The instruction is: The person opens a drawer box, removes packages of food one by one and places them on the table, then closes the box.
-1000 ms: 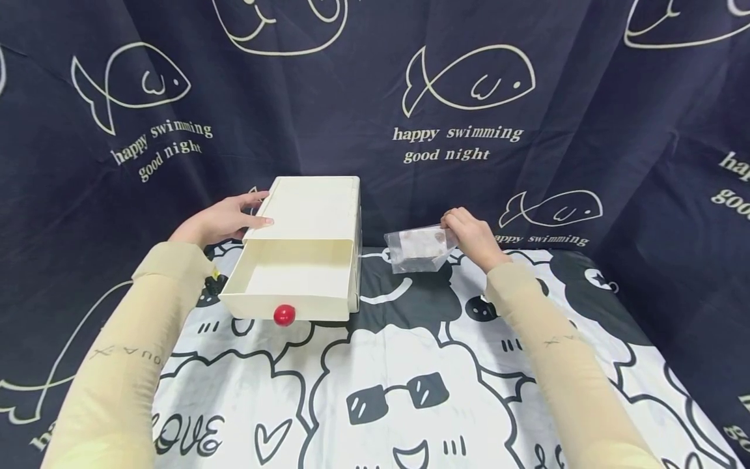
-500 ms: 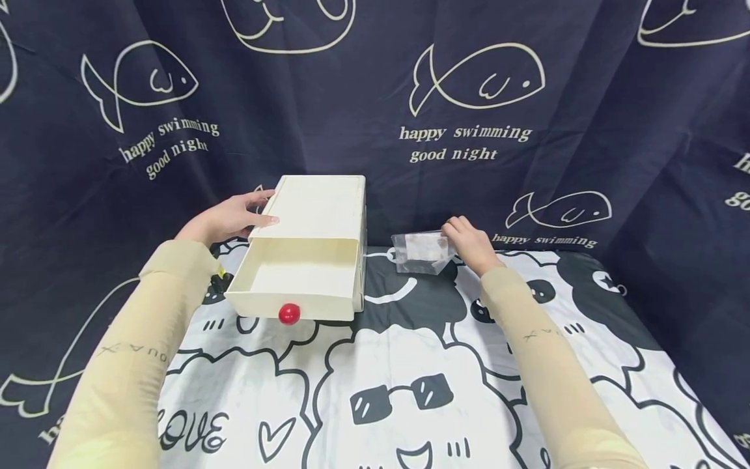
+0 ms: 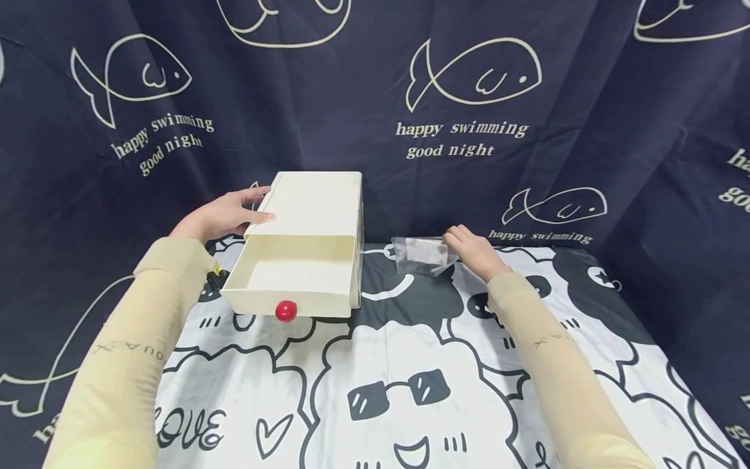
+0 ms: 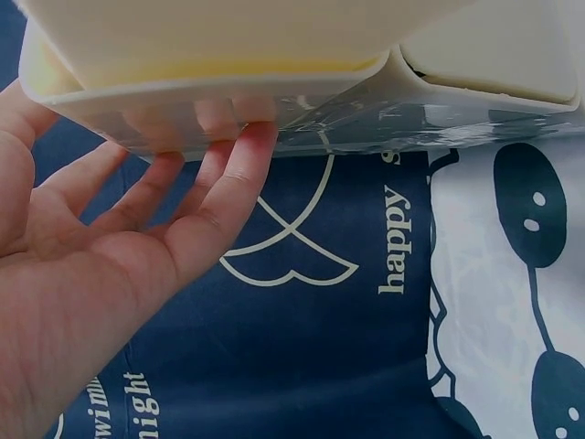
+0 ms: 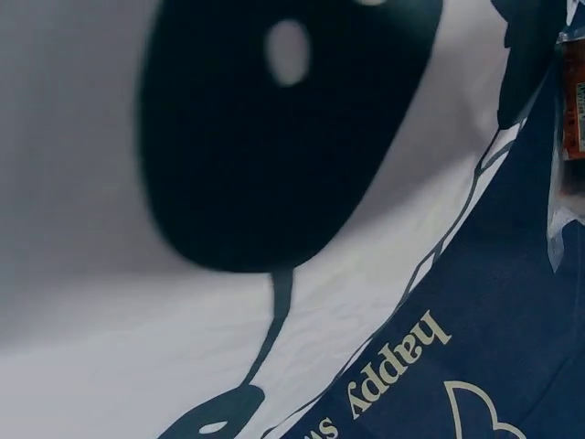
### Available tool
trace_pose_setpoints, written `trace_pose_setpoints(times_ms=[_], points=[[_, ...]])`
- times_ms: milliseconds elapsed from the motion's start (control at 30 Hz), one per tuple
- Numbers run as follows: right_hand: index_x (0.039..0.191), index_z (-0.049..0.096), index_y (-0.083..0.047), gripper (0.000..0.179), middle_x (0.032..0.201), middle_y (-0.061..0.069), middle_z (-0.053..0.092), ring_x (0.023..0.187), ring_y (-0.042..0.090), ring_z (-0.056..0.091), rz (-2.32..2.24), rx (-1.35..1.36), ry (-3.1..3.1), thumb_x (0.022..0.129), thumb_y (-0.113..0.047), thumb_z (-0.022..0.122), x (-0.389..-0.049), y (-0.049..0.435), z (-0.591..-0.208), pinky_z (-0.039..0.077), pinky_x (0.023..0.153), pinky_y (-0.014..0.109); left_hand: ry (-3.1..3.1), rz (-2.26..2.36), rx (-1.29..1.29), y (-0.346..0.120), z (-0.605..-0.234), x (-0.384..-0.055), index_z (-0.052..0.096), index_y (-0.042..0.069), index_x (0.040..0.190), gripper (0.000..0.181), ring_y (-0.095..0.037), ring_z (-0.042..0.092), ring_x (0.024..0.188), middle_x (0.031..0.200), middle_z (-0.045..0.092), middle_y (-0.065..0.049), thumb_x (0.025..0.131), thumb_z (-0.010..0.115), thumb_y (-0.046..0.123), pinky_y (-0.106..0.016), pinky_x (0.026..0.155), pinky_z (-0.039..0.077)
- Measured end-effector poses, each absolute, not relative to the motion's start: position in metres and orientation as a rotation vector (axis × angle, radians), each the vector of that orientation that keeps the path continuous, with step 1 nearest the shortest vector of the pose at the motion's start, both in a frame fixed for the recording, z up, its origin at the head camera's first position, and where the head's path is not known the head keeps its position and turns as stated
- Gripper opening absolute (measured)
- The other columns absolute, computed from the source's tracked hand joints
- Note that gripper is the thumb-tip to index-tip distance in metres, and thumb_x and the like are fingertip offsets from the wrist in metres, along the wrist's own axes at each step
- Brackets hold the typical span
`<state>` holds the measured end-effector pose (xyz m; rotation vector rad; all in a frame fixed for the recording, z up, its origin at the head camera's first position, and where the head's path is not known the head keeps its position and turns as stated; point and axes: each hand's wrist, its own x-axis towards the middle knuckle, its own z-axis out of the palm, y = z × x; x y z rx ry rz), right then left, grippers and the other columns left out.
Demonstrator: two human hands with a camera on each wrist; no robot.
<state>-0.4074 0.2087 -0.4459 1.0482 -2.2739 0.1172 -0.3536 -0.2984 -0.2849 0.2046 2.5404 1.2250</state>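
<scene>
A white drawer box (image 3: 316,203) stands left of centre in the head view, its drawer (image 3: 287,303) pulled out at the front with a round red knob (image 3: 286,311). My left hand (image 3: 225,213) touches the box's left side, thumb tip at the top edge. In the left wrist view the fingers (image 4: 228,178) are spread, with their tips against the wall. My right hand (image 3: 474,251) pinches a clear plastic packet (image 3: 424,254) by its upper right corner, over the cloth right of the box. Its reddish-brown side and label (image 5: 574,110) show at the right wrist view's edge.
A white cloth (image 3: 404,391) with black cartoon prints covers the table. Behind hangs a dark blue curtain (image 3: 328,104) with fish drawings and lettering. A small yellow and black item (image 3: 215,277) shows by the left cuff, beside the drawer.
The packet, pinched by the right hand, is slightly lower and further right than a second ago. The left hand stays at the box. The head view has shifted slightly.
</scene>
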Motion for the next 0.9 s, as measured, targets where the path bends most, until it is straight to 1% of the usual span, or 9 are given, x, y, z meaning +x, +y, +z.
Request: trace_pose_setpoints(times_ms=[133,233,333,500,600,700,800,900], points=[[0.102,0.052,-0.01,0.018,0.102,0.004,0.049,0.09,0.02,0.045,0.109,1.122,-2.292,0.088,0.0,0.049,-0.402,0.211,-0.448,0.048,0.067,0.037,2.536,1.228,0.204,-0.299,-0.286,-0.353,0.017,0.021,0.152,0.087,-0.031,0.042,0.122,0.149,0.024,-0.015,0.085,0.071,0.034,-0.053,0.1,0.04],[0.106,0.051,-0.012,0.022,0.105,0.001,0.048,0.093,0.017,0.045,0.119,1.185,-2.322,0.087,0.0,0.048,-0.397,0.214,-0.449,0.048,0.07,0.034,2.545,1.223,0.207,-0.3,-0.287,-0.354,0.018,0.021,0.152,0.087,-0.03,0.044,0.119,0.149,0.025,-0.015,0.085,0.071,0.034,-0.05,0.098,0.042],[0.11,0.052,-0.012,0.026,0.108,0.001,0.048,0.095,0.017,0.045,0.1,1.253,-2.326,0.087,0.0,0.047,-0.394,0.216,-0.451,0.048,0.068,0.034,2.556,1.213,0.204,-0.3,-0.287,-0.353,0.017,0.021,0.152,0.088,-0.03,0.045,0.119,0.149,0.025,-0.015,0.084,0.071,0.036,-0.049,0.097,0.043],[0.113,0.051,-0.012,0.03,0.11,0.004,0.049,0.094,0.021,0.048,0.003,1.361,-2.248,0.085,-0.003,0.049,-0.391,0.22,-0.455,0.047,0.056,0.036,2.56,1.203,0.204,-0.3,-0.286,-0.353,0.017,0.021,0.152,0.089,-0.031,0.044,0.121,0.15,0.023,-0.015,0.084,0.071,0.037,-0.051,0.098,0.042],[0.113,0.052,-0.015,0.031,0.115,0.007,0.049,0.094,0.023,0.049,-0.047,1.444,-2.192,0.084,-0.002,0.05,-0.388,0.223,-0.457,0.049,0.058,0.037,2.557,1.204,0.204,-0.3,-0.285,-0.354,0.017,0.021,0.152,0.089,-0.031,0.044,0.121,0.151,0.023,-0.015,0.084,0.071,0.037,-0.051,0.098,0.042],[0.112,0.056,-0.015,0.031,0.12,0.009,0.049,0.097,0.024,0.051,-0.1,1.494,-2.156,0.084,-0.001,0.051,-0.387,0.225,-0.456,0.051,0.062,0.037,2.555,1.207,0.201,-0.3,-0.285,-0.354,0.017,0.021,0.152,0.089,-0.032,0.043,0.121,0.151,0.022,-0.015,0.084,0.071,0.036,-0.051,0.099,0.041],[0.11,0.059,-0.011,0.031,0.123,0.01,0.051,0.1,0.025,0.052,-0.139,1.501,-2.156,0.082,0.001,0.055,-0.386,0.226,-0.455,0.052,0.065,0.036,2.555,1.21,0.196,-0.299,-0.285,-0.354,0.017,0.021,0.152,0.089,-0.032,0.043,0.122,0.152,0.021,-0.016,0.084,0.071,0.035,-0.052,0.099,0.041],[0.111,0.06,-0.006,0.031,0.124,0.012,0.052,0.105,0.026,0.053,-0.119,1.512,-2.197,0.08,-0.001,0.059,-0.385,0.227,-0.453,0.053,0.069,0.038,2.551,1.209,0.202,-0.299,-0.284,-0.355,0.016,0.021,0.152,0.089,-0.032,0.042,0.123,0.152,0.021,-0.016,0.084,0.071,0.036,-0.053,0.1,0.04]])
